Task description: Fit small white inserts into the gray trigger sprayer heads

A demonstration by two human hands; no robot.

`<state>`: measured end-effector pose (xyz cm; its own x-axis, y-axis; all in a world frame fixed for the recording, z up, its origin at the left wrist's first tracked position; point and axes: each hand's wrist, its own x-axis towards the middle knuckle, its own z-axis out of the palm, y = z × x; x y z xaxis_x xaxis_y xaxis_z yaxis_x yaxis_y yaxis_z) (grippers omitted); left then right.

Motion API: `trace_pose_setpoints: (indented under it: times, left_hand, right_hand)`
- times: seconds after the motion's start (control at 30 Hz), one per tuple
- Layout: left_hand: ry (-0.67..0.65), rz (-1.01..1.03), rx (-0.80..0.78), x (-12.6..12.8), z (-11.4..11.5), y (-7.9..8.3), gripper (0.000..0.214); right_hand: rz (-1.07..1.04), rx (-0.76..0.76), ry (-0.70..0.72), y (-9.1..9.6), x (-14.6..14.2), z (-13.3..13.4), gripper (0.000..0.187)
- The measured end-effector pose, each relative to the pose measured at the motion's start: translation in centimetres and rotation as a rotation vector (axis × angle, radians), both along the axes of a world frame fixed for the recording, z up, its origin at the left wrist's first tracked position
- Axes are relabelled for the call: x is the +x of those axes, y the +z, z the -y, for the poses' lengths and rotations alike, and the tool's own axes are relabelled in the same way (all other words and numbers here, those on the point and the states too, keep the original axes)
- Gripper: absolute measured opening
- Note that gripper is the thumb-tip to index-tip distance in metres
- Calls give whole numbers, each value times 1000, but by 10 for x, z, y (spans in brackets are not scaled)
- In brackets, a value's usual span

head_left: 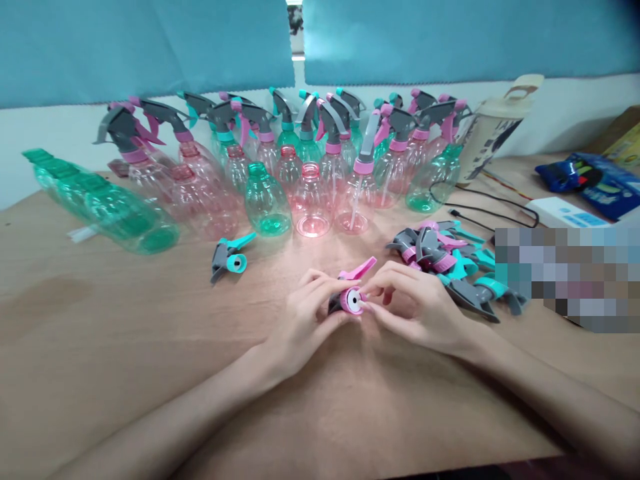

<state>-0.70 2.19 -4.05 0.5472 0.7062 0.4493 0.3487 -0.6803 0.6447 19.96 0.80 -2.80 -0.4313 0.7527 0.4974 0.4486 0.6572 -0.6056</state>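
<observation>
Between my two hands is a grey and pink spray trigger head (354, 301), its collar facing me with a white disc and dark centre hole inside. My left hand (307, 313) is closed around its grey body and collar. The fingertips of my right hand (417, 307) pinch at the collar's right rim, by the white disc. The pink lever points up and right. A grey and turquoise trigger head (230, 260) lies on the table to the left. Right of my hands is a pile of trigger heads (445, 257), pink and turquoise.
Rows of clear pink and green bottles (311, 203) stand behind, many with trigger heads on. Green bottles (115, 207) lean or lie at the left. A white tumbler (493, 130), a black cable (480, 215) and a blue packet (595, 180) sit at the right.
</observation>
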Motion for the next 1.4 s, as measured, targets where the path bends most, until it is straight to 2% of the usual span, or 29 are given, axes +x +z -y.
trace_pose_setpoints:
  times: [0.3,0.5,0.7,0.9,1.13,1.27,1.4]
  left_hand:
    - [-15,4,60,1,1,3,33]
    - [-18,10,112,3,1,2,32]
    - [-52,2,99,3,1,0,32]
    - [-47,-14,115,2,0,-1,32]
    - [-33,-57,142,3,0,1,33]
    - [-21,-86,179,3,1,1,32]
    - [-20,-84,157,2,0,0,34]
  right_hand:
    - [60,-17,8,2,3,0,15]
    - [91,60,-11,4,1,1,11]
    - [93,184,-71,-2,-5,4,9]
    - [55,153,-36,-4,-3,2,7]
    - [131,-7,24,6,6,-3,8]
    - [162,47,15,6,5,-1,8]
    - [102,118,-31,-2,-5,3,8]
